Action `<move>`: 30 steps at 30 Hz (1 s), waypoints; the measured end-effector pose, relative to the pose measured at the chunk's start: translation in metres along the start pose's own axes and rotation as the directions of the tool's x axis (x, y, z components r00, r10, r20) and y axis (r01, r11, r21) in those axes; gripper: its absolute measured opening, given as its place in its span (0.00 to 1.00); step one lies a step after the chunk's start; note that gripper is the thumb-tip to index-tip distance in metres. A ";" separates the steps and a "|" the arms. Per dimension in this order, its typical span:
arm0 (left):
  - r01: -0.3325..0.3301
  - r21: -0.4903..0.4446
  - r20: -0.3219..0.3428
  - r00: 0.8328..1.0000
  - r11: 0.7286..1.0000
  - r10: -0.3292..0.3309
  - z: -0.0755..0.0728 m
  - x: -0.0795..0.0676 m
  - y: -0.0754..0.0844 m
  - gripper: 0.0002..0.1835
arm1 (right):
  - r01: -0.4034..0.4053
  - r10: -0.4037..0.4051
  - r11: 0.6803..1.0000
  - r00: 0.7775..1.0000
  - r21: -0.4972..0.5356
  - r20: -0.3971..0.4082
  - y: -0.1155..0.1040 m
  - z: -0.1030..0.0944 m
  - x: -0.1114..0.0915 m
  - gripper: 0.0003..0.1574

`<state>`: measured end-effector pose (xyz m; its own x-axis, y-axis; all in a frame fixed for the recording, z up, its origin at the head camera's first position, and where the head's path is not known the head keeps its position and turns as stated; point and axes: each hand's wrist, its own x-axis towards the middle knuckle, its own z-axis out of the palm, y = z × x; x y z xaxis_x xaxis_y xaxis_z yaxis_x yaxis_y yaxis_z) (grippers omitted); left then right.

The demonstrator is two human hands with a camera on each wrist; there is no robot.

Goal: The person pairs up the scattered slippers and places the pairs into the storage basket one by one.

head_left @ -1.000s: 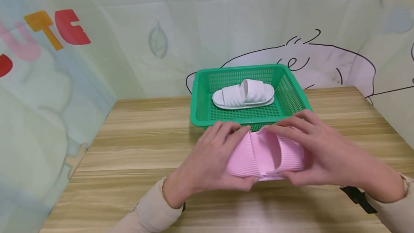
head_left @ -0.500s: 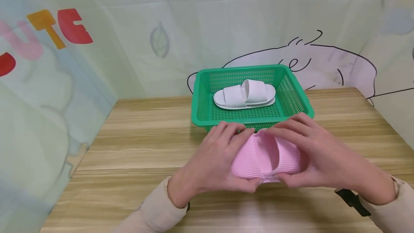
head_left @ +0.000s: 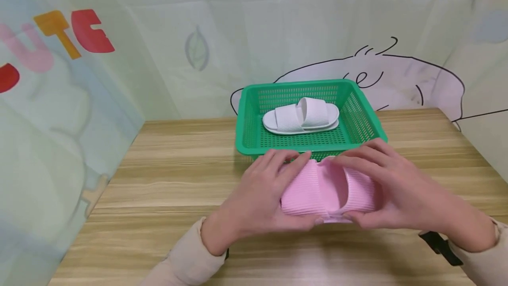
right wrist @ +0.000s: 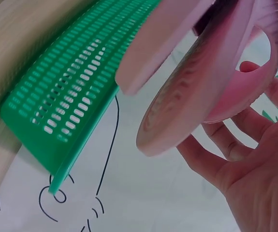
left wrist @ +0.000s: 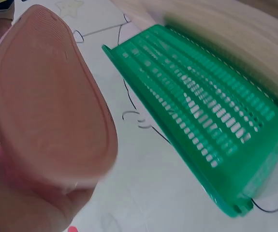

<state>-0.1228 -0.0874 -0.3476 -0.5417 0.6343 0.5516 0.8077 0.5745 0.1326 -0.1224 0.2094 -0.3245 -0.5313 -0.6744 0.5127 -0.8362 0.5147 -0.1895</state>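
Observation:
Two pink slide slippers with ribbed straps are held close together in front of the basket. My left hand (head_left: 255,195) grips the one whose strap (head_left: 303,191) faces left in the head view. Around the other strap (head_left: 360,192) curl the fingers and thumb of my right hand (head_left: 410,191). A flat pink sole (left wrist: 51,96) fills the left side of the left wrist view. From the right wrist, one slipper (right wrist: 192,92) shows edge-on beside the sole of the other slipper (right wrist: 153,46), with a gap between them. Parts of both slippers are hidden by my hands.
A green plastic basket (head_left: 309,148) stands at the back of the wooden table (head_left: 178,167), just beyond my hands. Inside lies a pair of white slippers (head_left: 289,118), one stacked on the other. A printed curtain (head_left: 158,34) hangs behind and to the left.
Both hands keep hold of the pink slippers in nearly the same place. The hands drew slightly closer together, then spread a little apart again. The basket and white slippers stay put.

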 end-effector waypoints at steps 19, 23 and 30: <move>0.105 0.062 0.174 0.978 0.993 -0.114 -0.010 -0.034 -0.031 0.57 | -0.041 0.042 0.999 0.999 -0.018 0.027 0.019 -0.014 -0.012 0.57; 0.140 0.091 0.227 0.961 0.986 -0.157 -0.010 -0.042 -0.040 0.58 | -0.061 0.062 0.997 0.998 -0.037 0.032 0.022 -0.016 -0.014 0.57; 0.203 0.160 0.264 0.934 0.966 -0.240 -0.011 -0.058 -0.055 0.58 | -0.075 0.078 0.996 0.995 -0.040 0.056 0.024 -0.017 -0.015 0.57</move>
<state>-0.1327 -0.1614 -0.3781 -0.7615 0.5911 0.2658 0.6329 0.7667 0.1080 -0.1321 0.2412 -0.3229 -0.6014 -0.6611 0.4487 -0.7877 0.5846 -0.1944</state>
